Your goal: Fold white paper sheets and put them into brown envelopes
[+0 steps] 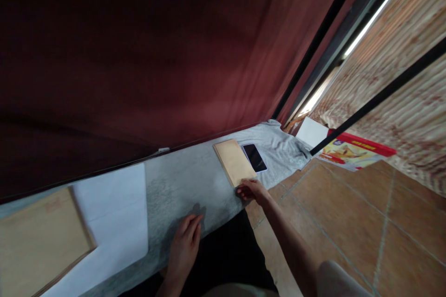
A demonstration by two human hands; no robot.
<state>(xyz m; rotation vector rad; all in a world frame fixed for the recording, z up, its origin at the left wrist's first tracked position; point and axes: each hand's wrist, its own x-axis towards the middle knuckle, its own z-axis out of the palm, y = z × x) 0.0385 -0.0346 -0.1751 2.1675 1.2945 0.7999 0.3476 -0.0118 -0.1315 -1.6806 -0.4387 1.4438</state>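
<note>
My right hand (251, 190) is at the near edge of a small stack of tan paper envelopes (235, 161), its fingers curled on the corner. Whether it has one envelope or several I cannot tell. Just right of the stack, a dark-screened smartphone (255, 158) with a pale edge lies flat. My left hand (184, 243) hovers by the table's front edge, fingers together and nothing visible in them. At the far left, a thicker pile of larger tan envelopes (42, 236) rests partly over a white sheet (121, 213).
A grey cloth (188, 181) covers the narrow table and bunches up at its right end (287, 146). Behind it hangs a dark red curtain (195, 65). Black frame bars (313, 51) stand at the right. A red and yellow box (351, 151) lies on the tiled floor (348, 204).
</note>
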